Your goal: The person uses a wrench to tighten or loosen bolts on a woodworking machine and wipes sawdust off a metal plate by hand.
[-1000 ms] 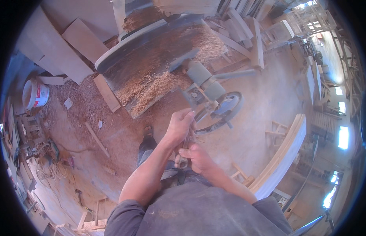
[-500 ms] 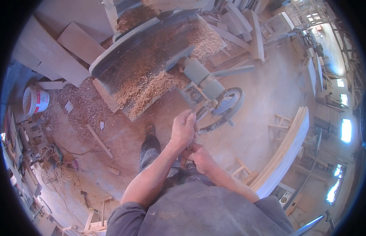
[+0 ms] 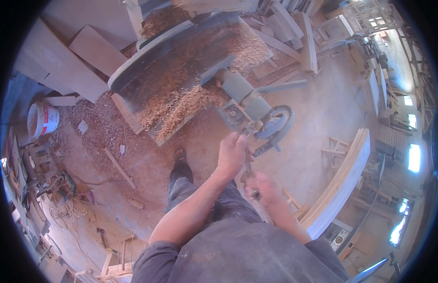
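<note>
Close to a grey machine (image 3: 247, 96) with a handwheel (image 3: 279, 123), my left hand (image 3: 234, 153) is closed around the upper part of a wrench (image 3: 248, 169). Its far end meets the machine's metal parts just beyond my fingers; the exact contact is hidden. My right hand (image 3: 262, 186), a little blurred, grips the wrench's lower end, where a dark round tip shows below the fingers. It is nearer to my body and to the right of my left hand.
Wood shavings (image 3: 176, 111) cover the machine's bed. On the left stand a white bucket (image 3: 43, 120) and leaning boards (image 3: 96, 49). A wooden strip (image 3: 119, 168) and a hammer (image 3: 101, 237) lie on the floor. To the right is a long curved timber (image 3: 339, 181).
Both hands have moved right with the wrench, the right hand farther, away from my belly. My left hand is closer to the handwheel. The machine stays put.
</note>
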